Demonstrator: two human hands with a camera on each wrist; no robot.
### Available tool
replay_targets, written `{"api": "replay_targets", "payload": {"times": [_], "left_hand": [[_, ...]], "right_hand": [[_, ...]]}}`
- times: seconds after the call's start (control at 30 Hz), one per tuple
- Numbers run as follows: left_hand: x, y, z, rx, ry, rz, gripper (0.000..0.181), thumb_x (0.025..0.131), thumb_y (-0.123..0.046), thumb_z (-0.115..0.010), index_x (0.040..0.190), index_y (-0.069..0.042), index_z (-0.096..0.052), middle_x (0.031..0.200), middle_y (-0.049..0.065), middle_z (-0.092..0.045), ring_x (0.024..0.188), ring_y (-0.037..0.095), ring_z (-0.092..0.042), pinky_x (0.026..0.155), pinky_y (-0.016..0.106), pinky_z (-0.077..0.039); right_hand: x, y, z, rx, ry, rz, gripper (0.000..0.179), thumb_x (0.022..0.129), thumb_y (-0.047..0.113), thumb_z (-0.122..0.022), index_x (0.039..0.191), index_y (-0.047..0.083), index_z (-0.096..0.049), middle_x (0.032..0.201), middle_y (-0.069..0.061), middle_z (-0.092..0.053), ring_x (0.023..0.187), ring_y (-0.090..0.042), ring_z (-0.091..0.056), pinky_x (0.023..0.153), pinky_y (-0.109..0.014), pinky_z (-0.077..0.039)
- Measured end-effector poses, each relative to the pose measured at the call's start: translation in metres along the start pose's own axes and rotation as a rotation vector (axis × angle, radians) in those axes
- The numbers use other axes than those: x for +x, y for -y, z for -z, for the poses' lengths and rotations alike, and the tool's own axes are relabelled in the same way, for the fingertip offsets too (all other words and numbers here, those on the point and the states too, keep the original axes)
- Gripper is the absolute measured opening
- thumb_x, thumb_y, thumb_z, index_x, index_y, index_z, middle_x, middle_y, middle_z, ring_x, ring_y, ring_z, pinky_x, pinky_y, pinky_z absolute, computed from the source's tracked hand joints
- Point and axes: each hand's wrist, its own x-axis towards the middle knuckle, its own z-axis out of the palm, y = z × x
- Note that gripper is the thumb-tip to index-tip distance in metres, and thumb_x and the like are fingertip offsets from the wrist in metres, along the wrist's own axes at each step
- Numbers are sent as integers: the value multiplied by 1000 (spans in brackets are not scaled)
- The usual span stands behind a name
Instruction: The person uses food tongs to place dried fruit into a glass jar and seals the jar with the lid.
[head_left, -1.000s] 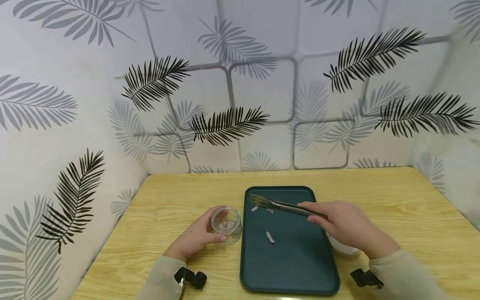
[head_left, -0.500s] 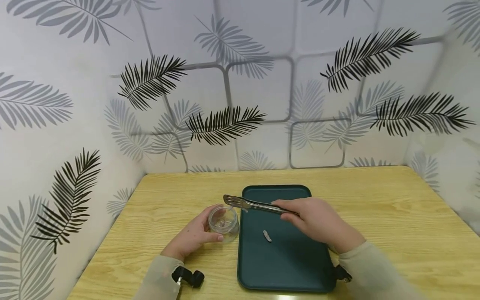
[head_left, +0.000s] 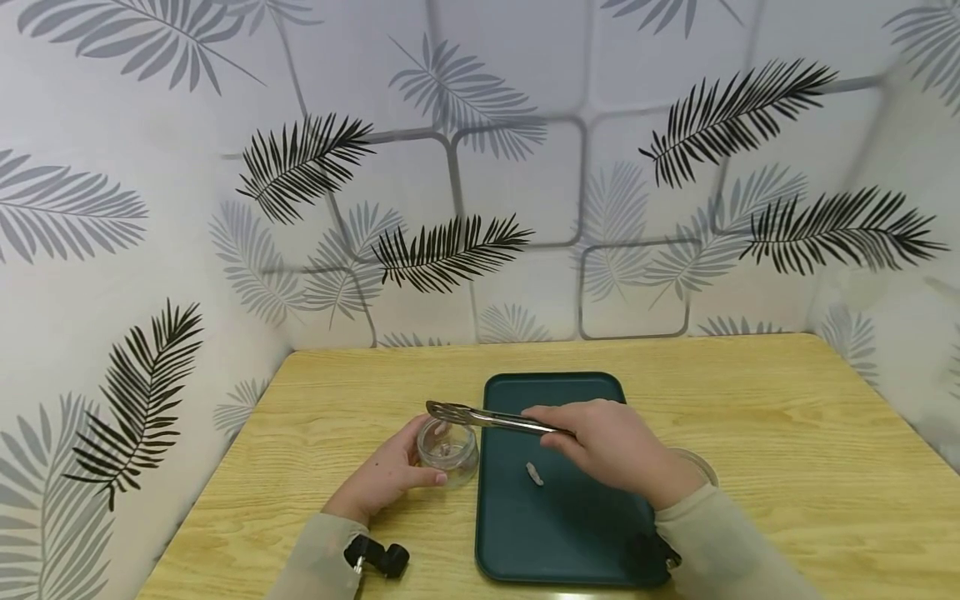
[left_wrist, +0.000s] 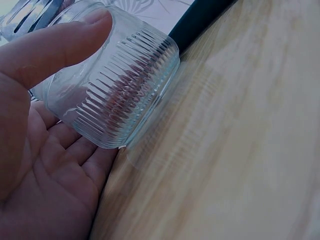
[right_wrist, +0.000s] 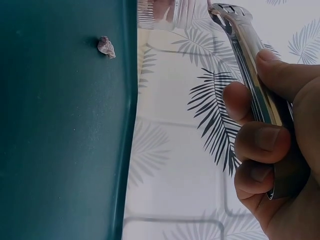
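My left hand (head_left: 392, 468) grips a small clear glass jar (head_left: 459, 462) at the left side of the tray. The thumb lies across the jar's near side, and in the left wrist view reddish bits (left_wrist: 122, 97) show through its ribbed wall. In my right hand (head_left: 600, 442) is a pair of metal tongs (head_left: 510, 423), pointing left with slotted heads over the jar's open mouth. A small pale piece shows just below the tongs' heads, at the jar mouth. One wrinkled, pinkish-grey piece (head_left: 534, 473) lies on the dark green tray (head_left: 562, 533).
A round, pale-rimmed lid or dish (head_left: 699, 465) sits right of the tray, partly covered by my right forearm. The wooden table (head_left: 810, 433) meets a leaf-patterned wall (head_left: 525, 283) at the back.
My right hand has carried the tongs leftward from over the tray's far left corner to over the jar. The left hand keeps its hold on the jar.
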Motion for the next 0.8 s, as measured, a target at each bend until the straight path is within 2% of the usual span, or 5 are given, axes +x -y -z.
{"api": "replay_targets", "payload": {"times": [0.17,0.4,0.53,0.67,0.8], "left_hand": [[-2,1,0,-11,1,-2,85,88,-4,-77,157,-22,-30,147,11,-49,130,26,-53,99,29,-45],[-3,5,1,7,-10,2,87,88,-7,-78,159,-19,-28,150,12,-46,132,26,-51,101,27,-43],[-2,5,2,31,-20,4,88,88,-10,-80,159,-18,-29,153,10,-44,135,27,-48,104,30,-41],[-2,4,2,45,-13,-16,87,87,-12,-81,158,-16,-31,157,8,-40,143,25,-38,113,42,-32],[-1,3,3,47,-9,-15,87,88,-14,-81,158,-18,-31,158,7,-39,146,23,-35,114,38,-31]], "right_hand": [[2,1,-2,0,-6,16,43,98,34,-67,140,26,-64,104,10,-73,68,0,-52,61,-27,-42],[-3,-3,-3,0,7,-2,45,98,35,-67,142,26,-62,114,7,-73,74,0,-56,66,-28,-45],[-13,-8,2,5,39,-36,47,99,39,-65,144,27,-60,115,7,-72,83,-2,-61,69,-30,-47],[-29,-18,10,-7,84,-88,50,99,51,-58,146,31,-57,122,6,-70,90,-5,-63,74,-34,-50],[-46,-29,18,-14,121,-116,50,98,45,-64,145,29,-58,124,5,-69,97,-9,-65,80,-39,-53]]}}
